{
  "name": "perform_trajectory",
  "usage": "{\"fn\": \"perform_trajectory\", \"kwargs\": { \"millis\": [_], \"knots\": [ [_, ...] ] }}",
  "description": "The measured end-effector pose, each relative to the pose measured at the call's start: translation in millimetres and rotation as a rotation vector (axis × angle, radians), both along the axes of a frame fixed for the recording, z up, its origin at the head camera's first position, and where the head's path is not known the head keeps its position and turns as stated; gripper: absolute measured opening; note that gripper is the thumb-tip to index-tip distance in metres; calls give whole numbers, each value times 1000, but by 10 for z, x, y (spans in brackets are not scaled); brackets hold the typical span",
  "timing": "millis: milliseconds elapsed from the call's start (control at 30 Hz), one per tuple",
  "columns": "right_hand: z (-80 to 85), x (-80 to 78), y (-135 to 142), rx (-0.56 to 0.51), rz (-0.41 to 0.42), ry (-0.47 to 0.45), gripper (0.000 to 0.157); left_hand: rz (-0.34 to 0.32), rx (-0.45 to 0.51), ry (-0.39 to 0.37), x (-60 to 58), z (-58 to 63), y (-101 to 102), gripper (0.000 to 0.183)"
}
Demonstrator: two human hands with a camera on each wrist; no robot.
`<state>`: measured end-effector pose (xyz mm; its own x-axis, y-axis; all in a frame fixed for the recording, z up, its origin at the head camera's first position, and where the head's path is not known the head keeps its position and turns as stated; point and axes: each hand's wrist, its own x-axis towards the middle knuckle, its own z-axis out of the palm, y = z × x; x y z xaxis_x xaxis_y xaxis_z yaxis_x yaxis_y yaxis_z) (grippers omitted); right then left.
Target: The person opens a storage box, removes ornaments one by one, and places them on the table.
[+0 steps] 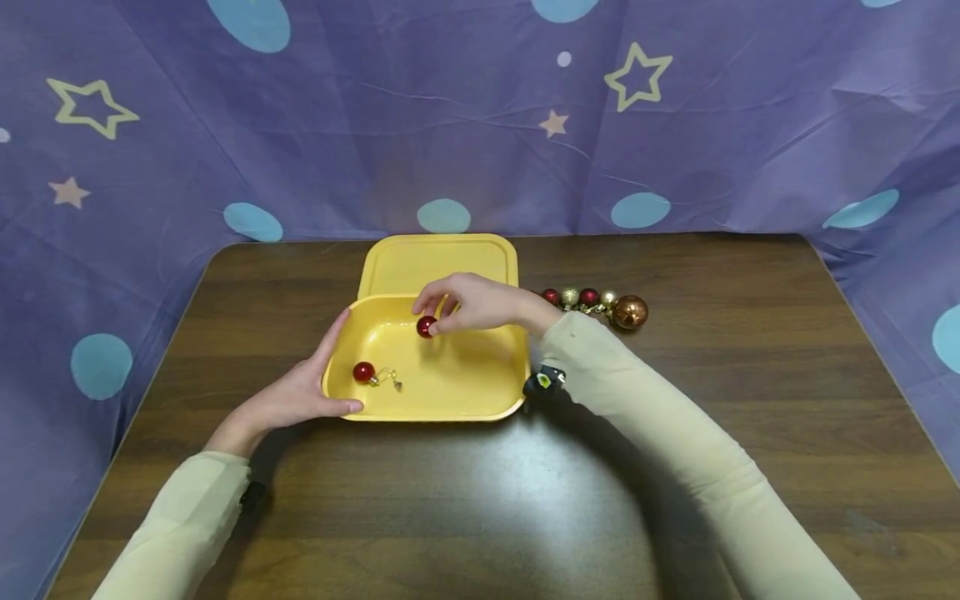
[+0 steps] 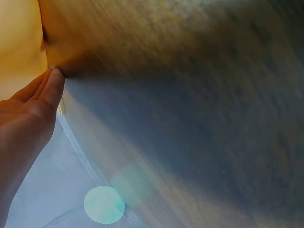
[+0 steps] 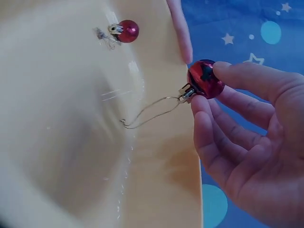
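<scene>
In the head view, my right hand (image 1: pixel 480 302) pinches a shiny red Christmas ball (image 1: pixel 427 327) over a yellow plastic container (image 1: pixel 480 404). The right wrist view shows this ball (image 3: pixel 207 79) between thumb and fingers, its gold cap and thin string loop (image 3: pixel 152 111) hanging free. A second red ball (image 1: pixel 363 372) lies inside the container at the left, its cap and string beside it. My left hand (image 1: pixel 303 387) holds the container's left end, thumb over the front rim and fingers along the outer side. Its fingers (image 2: pixel 50 90) meet the container wall in the left wrist view.
Behind the container lies a flat yellow lid (image 1: pixel 442 257). Several red and gold balls (image 1: pixel 588 297) and a larger copper ball (image 1: pixel 630 312) sit right of it, partly behind my right arm. A purple patterned curtain (image 1: pixel 480 125) hangs at the wooden table's (image 1: pixel 450 508) back edge.
</scene>
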<state>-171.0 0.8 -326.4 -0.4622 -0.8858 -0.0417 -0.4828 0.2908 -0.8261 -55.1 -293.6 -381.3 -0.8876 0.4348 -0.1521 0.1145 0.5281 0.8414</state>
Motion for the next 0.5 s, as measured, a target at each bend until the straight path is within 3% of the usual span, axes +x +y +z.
{"fn": "perform_trajectory", "kwargs": {
  "millis": [267, 500],
  "knots": [
    [-48, 57, 262, -63, -56, -10, 36, -2, -1, 12, 3, -1, -7, 122],
    [-106, 106, 518, -150, -166, -39, 33, -6, -7, 19, -5, -14, -5, 122]
  ]
}}
